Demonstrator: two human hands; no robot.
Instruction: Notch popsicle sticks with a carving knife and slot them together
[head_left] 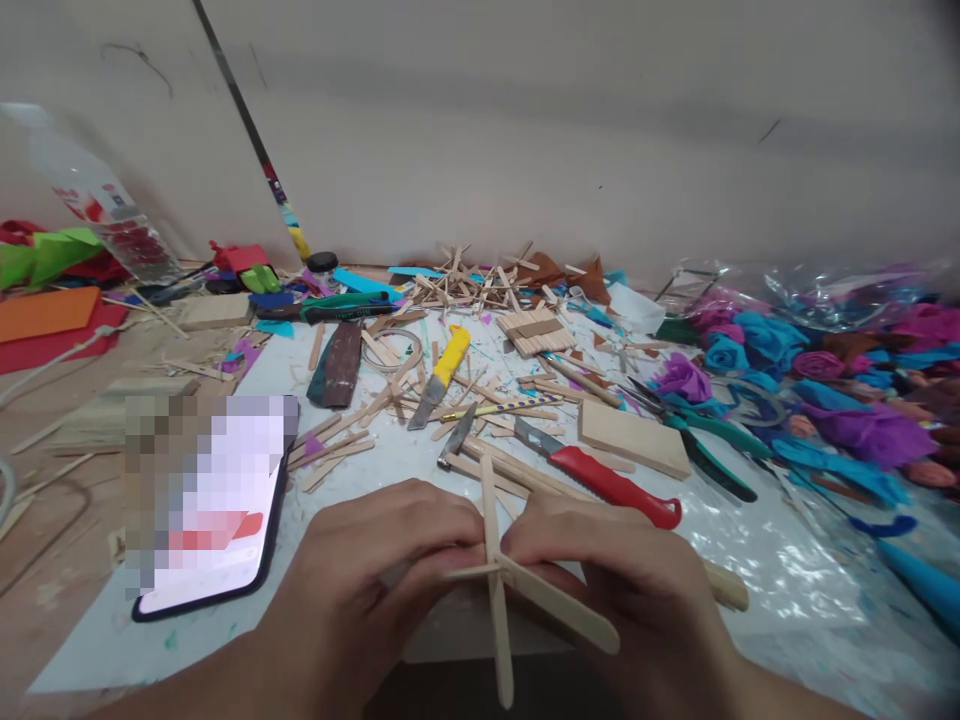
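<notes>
My left hand [375,580] and my right hand [630,590] meet at the near edge of the table, both closed in a pinch on a small cross of wooden craft sticks [499,585]. One stick runs upright between my fingertips, and others stick out sideways and down to the right. A red-handled knife [600,475] lies just beyond my right hand. Past my left hand rests a yellow-handled cutter [442,375].
A phone [214,505] with a lit screen lies at the left. Loose wooden sticks [480,285] litter the white sheet. Green-handled pliers [709,445], a small wooden block [634,440], paper flowers [825,390] at the right, a plastic bottle [105,205] and coloured paper at the far left.
</notes>
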